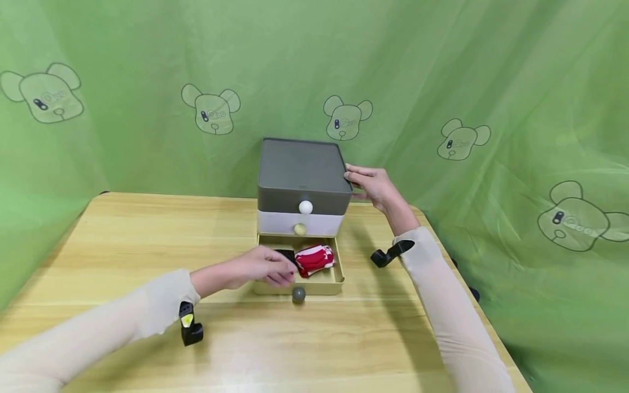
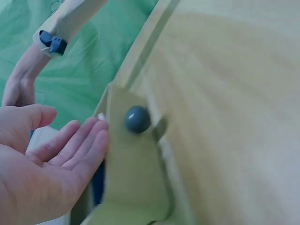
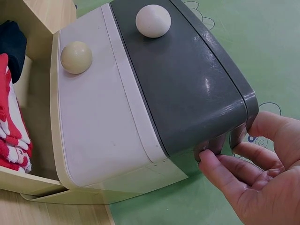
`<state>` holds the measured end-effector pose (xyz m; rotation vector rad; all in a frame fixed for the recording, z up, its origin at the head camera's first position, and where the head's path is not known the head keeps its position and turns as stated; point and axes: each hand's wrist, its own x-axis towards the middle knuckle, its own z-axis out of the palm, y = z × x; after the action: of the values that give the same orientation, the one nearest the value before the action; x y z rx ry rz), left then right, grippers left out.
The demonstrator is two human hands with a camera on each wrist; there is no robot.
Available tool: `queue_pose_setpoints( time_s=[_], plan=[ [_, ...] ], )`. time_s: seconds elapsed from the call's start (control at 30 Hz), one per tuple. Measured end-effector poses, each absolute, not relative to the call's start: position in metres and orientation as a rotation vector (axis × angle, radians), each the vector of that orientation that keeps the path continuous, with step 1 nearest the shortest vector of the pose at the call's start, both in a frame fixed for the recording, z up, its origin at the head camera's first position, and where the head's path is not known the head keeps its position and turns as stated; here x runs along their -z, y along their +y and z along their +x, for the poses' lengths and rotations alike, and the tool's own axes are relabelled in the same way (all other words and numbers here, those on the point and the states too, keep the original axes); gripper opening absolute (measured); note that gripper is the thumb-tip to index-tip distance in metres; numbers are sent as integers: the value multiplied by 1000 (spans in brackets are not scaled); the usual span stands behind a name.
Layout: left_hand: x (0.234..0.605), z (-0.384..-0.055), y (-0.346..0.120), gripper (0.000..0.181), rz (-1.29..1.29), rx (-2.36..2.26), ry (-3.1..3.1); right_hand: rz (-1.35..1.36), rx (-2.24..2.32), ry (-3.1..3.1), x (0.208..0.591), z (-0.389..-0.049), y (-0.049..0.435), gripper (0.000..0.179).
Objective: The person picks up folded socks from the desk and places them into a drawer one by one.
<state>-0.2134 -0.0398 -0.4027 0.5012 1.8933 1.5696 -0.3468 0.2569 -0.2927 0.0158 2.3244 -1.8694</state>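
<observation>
A small chest of stacked drawers [image 1: 302, 164] has a dark grey top tier, a white middle tier [image 3: 101, 112] and a cream bottom drawer [image 1: 321, 287] pulled out. Inside that drawer lie a folded red-and-white fabric bundle [image 1: 314, 258] and a dark fabric bundle [image 3: 13, 44]. My left hand [image 1: 262, 266] is over the drawer's front left, palm up with loosely extended fingers, holding nothing that shows. Close to its fingertips is the drawer's grey round knob [image 2: 137, 119]. With its fingertips, my right hand [image 1: 373, 185] touches the right side of the dark grey tier.
The chest stands toward the back of a wooden table [image 1: 172, 240]. Behind it hangs a green curtain [image 1: 295, 65] with bear-head outlines. A white knob [image 1: 306, 207] and a cream knob [image 1: 300, 229] stick out from the upper tiers.
</observation>
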Motion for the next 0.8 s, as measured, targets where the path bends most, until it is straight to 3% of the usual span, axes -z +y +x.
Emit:
queue_pose_setpoints(
  time_s=[0.33, 0.8],
  plan=[
    [429, -181, -34, 42, 278, -1517, 1707, 12, 1848, 2345, 292, -348, 256, 47],
    [467, -167, -17, 46, 157, -1849, 1512, -5, 1863, 2327, 293, -347, 257, 49]
  ],
)
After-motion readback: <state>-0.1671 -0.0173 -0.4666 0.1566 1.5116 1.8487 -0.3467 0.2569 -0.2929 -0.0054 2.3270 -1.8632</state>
